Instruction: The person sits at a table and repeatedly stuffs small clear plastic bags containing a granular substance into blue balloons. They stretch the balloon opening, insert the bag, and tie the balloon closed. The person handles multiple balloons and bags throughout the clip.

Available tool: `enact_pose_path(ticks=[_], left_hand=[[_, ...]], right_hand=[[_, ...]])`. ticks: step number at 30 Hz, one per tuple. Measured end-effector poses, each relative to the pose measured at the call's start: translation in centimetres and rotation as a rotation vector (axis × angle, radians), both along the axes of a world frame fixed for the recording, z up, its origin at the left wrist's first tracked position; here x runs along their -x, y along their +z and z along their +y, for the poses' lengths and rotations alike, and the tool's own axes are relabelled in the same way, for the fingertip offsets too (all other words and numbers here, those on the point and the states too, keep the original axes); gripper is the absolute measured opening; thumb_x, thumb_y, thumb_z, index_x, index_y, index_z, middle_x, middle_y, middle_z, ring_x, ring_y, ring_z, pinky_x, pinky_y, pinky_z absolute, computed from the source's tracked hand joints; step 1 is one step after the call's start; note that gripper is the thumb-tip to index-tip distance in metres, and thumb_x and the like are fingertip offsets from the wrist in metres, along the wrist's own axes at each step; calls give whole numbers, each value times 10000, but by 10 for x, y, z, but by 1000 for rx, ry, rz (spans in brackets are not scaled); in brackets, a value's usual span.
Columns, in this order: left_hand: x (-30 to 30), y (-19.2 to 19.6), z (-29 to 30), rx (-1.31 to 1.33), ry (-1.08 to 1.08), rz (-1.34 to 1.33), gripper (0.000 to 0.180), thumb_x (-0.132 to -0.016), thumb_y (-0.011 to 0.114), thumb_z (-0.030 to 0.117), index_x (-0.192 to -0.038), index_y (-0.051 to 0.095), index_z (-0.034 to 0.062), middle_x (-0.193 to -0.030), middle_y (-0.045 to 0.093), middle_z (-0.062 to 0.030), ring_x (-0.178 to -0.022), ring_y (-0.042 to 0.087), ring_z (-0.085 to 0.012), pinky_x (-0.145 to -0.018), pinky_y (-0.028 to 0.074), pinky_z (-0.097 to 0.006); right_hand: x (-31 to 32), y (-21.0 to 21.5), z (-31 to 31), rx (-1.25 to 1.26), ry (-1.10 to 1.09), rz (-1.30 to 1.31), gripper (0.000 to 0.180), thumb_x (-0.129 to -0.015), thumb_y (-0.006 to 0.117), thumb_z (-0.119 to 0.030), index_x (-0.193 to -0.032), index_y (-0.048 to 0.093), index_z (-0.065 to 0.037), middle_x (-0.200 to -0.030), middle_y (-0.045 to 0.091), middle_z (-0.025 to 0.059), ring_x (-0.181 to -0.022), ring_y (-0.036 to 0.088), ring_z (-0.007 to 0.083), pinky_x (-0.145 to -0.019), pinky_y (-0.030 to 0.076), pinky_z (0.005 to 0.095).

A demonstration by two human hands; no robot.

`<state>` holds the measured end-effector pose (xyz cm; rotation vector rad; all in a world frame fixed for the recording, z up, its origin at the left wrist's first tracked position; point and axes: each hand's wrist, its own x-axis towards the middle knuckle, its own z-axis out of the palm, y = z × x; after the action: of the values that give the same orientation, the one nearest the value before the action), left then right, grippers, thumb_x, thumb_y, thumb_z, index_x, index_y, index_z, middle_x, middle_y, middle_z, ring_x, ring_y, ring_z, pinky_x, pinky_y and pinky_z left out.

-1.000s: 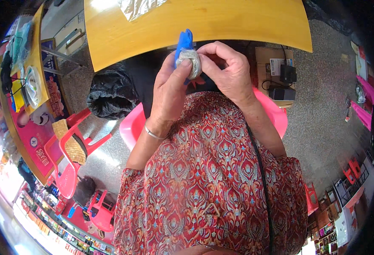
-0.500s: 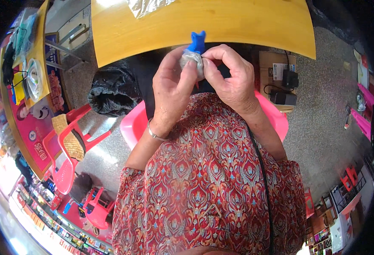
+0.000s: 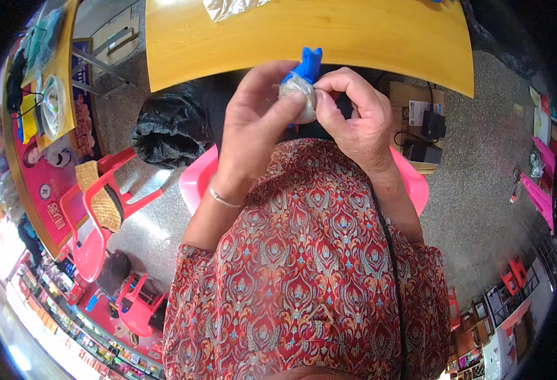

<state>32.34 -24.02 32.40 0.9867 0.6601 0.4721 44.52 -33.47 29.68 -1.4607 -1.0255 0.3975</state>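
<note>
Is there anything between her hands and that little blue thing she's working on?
Nothing visible. Both the left hand and right hand already pinch the small blue object in its clear wrapping, above her lap.

Just past our fingertips (image 3: 304, 95) we see a flat yellow wooden table (image 3: 367, 38). A crinkly clear plastic sheet (image 3: 228, 7) lies on it, far beyond our fingers and a bit to the left. Under our fingers is the grey speckled floor (image 3: 481, 190), with a brown cardboard box (image 3: 411, 107) on it, just right of them.
</note>
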Motion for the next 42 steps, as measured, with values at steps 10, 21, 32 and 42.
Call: enact_pose_path(ticks=[10,21,32,42], left_hand=[[3,1,1,-348,-9,122,377,-835,600,-26,-1192,483,-3,-1072,572,-46,-946,562,-104,-839,466,-245],[-8,-29,-6,-660,148,274,276,-809,658,38,-1061,560,-21,-876,613,-47,-763,570,-82,-667,476,-222],[-13,-27,-5,-1167,275,194,228,-751,662,-66,-914,528,23,-1106,514,-107,-947,542,-159,-756,455,-244],[3,-16,-8,-1140,147,229,251,-813,661,-17,-1053,640,51,-1145,521,-134,-922,580,-180,-748,476,-257]], right_hand=[[4,0,3,-73,41,-85,118,-752,665,17,-840,597,-24,-777,602,70,-645,587,166,-585,481,270],[-7,-5,3,-31,17,-266,120,-759,637,68,-851,592,4,-789,606,83,-678,573,159,-621,475,257],[-1,-14,4,-16,-66,-3,94,-765,667,-25,-835,604,-25,-751,641,59,-680,626,143,-628,490,254],[5,-12,10,-50,-55,75,93,-774,663,-15,-848,607,-23,-759,636,61,-664,614,134,-616,491,261]])
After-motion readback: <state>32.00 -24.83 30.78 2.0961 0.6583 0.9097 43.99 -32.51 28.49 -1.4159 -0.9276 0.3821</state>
